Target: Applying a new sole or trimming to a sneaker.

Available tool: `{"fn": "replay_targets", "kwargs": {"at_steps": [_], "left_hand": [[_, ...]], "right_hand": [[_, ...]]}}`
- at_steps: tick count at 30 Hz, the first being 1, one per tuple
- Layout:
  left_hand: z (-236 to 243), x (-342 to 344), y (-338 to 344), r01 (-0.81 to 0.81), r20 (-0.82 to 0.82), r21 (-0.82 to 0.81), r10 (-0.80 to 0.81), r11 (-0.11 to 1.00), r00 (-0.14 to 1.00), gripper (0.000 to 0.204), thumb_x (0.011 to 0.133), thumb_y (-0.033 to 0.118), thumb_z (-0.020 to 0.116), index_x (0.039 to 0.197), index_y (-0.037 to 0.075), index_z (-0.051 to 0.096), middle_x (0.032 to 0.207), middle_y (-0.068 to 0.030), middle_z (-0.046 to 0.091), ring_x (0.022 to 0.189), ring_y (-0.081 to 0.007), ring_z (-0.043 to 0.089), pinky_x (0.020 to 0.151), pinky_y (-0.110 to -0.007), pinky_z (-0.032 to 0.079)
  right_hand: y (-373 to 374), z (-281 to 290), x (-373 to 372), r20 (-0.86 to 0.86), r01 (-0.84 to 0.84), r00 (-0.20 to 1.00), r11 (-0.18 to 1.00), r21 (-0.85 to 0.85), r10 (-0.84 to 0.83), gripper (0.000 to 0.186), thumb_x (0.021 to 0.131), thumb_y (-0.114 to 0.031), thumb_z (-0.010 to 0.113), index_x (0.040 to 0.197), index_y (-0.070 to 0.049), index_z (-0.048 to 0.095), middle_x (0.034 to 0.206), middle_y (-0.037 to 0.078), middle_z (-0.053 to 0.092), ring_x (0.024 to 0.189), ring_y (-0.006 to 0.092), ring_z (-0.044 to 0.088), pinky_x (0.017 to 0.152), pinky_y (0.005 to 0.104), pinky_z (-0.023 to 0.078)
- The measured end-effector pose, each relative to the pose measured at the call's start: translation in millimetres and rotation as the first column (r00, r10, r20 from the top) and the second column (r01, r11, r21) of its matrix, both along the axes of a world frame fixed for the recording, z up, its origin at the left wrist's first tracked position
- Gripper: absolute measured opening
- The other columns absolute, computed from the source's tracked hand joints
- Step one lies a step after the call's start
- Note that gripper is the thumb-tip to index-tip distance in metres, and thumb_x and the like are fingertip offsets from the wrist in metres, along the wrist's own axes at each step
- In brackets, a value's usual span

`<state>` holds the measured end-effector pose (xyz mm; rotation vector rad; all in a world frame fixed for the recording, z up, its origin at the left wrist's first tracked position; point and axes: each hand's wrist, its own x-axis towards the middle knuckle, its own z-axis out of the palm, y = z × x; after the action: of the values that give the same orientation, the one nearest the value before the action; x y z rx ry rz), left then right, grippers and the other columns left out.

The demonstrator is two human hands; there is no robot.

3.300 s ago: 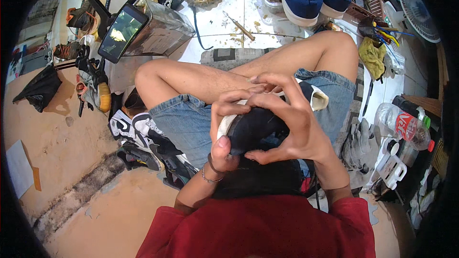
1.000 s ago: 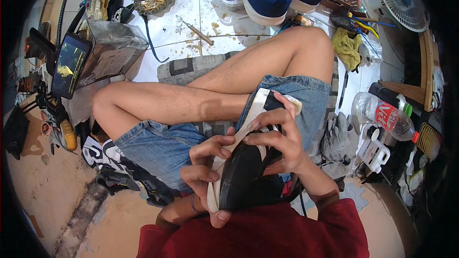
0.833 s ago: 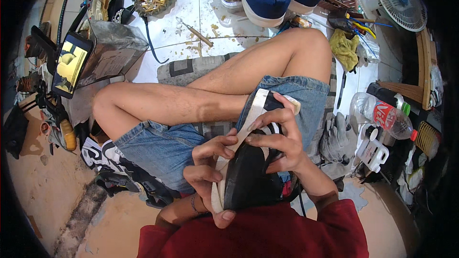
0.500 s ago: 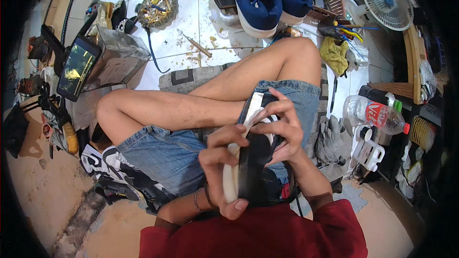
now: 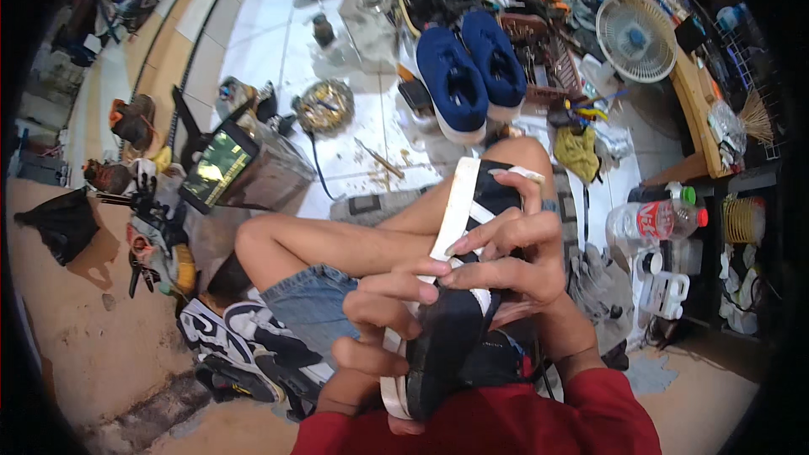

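Note:
A black shoe [image 5: 445, 333] with white trim is held up in front of my lap, its toe and heel ends hard to tell apart. Along its left edge runs a white strip [image 5: 459, 202], like a sole's side band, whose far end stands up as a flat piece. My left hand [image 5: 379, 316] wraps the near left side, fingers pressing on the strip and the shoe's edge. From the right, my right hand [image 5: 514, 257] grips the shoe, its thumb and fingertips at the strip near the middle. Part of the shoe is hidden behind the fingers.
Blue shoes [image 5: 455, 84] stand ahead, beside a round ashtray-like dish [image 5: 326, 107] and a thin pointed tool [image 5: 379, 158]. A lit screen [image 5: 221, 166] is at left, above black-and-white shoes [image 5: 244, 337]. A plastic bottle [image 5: 657, 221] and a fan [image 5: 636, 38] are at right.
The view has shifted, showing more of the floor ahead. Both hands keep hold of the shoe, which has turned so that more of its white strip shows.

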<state>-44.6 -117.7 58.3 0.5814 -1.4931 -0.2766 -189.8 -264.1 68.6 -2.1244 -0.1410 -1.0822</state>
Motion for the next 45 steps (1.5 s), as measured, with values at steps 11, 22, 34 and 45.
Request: {"fn": "replay_targets", "kwargs": {"at_steps": [11,22,34,45], "left_hand": [[17.3,-5.8,-15.4,-0.162,-0.279,0.022,0.162,0.987,0.947,0.085,0.053,0.056,0.084,0.115,0.007,0.051,0.117,-0.0172,0.049,0.110,-0.0305,0.051,0.099,-0.048,0.039],[-44.3,36.3,-59.0,-0.089,-0.684,0.096,0.131,0.991,0.718,0.091,0.060,0.059,0.080,0.119,0.004,0.038,0.112,-0.0107,0.039,0.109,-0.0226,0.043,0.101,-0.040,0.039],[-89.1,34.0,-63.5,-0.268,-0.664,0.116,0.275,0.957,0.695,0.092,0.057,0.065,0.081,0.115,0.008,0.038,0.110,-0.0120,0.040,0.108,-0.0267,0.047,0.103,-0.045,0.038],[-101.5,33.7,-70.0,-0.360,-0.643,0.131,0.356,0.924,0.679,0.092,0.057,0.076,0.077,0.109,0.009,0.039,0.109,-0.0146,0.042,0.107,-0.0296,0.050,0.104,-0.051,0.033]], "right_hand": [[-21.7,3.2,45.0,0.124,-0.212,0.973,0.965,0.157,0.194,0.072,0.046,-0.047,0.095,0.097,-0.003,0.070,0.107,0.010,0.047,0.095,0.0194,0.058,0.087,0.0321,0.046],[-26.4,-30.0,97.6,-0.131,0.123,0.987,0.969,0.216,-0.096,0.065,0.036,-0.029,0.096,0.090,-0.003,0.069,0.104,0.007,0.042,0.098,0.0212,0.048,0.086,0.0306,0.042],[-39.3,-72.3,102.3,-0.164,0.033,0.986,0.956,0.290,0.015,0.070,0.035,-0.040,0.097,0.089,-0.005,0.071,0.096,0.003,0.038,0.088,0.0166,0.046,0.077,0.0297,0.043],[-53.3,-75.7,104.0,-0.178,0.010,0.984,0.991,0.134,0.015,0.072,0.035,-0.047,0.095,0.089,-0.004,0.073,0.095,0.003,0.039,0.082,0.0171,0.060,0.090,0.0364,0.042]]}}
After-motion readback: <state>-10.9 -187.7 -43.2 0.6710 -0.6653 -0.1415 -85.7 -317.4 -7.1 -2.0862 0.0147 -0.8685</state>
